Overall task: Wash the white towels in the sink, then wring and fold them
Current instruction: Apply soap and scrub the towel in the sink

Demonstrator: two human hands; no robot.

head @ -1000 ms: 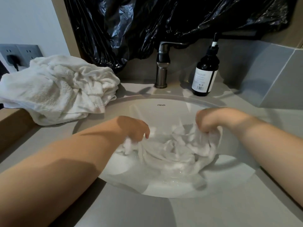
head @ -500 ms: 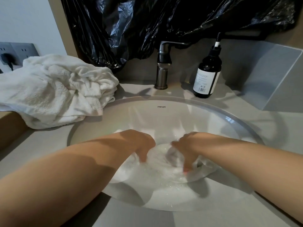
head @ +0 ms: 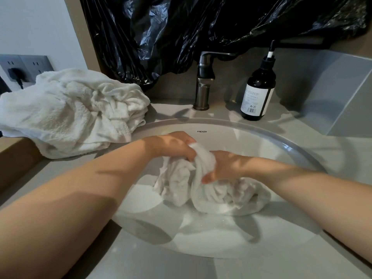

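Observation:
A wet white towel (head: 211,190) is bunched up in the white oval sink (head: 271,141), its lower part lying in the basin. My left hand (head: 173,147) grips the raised top fold of the towel from the left. My right hand (head: 225,167) grips the same fold from the right, close to the left hand. A heap of several white towels (head: 68,113) lies on the grey counter to the left of the sink.
A metal faucet (head: 203,81) stands behind the sink, with a dark pump bottle (head: 258,93) to its right. Black plastic sheeting (head: 201,27) hangs above. A wall socket with a plug (head: 18,71) is at the far left. The grey counter (head: 181,268) runs along the front.
Both hands came together from apart in the water, took hold of the towel and raised its top out of the basin toward the back of the sink.

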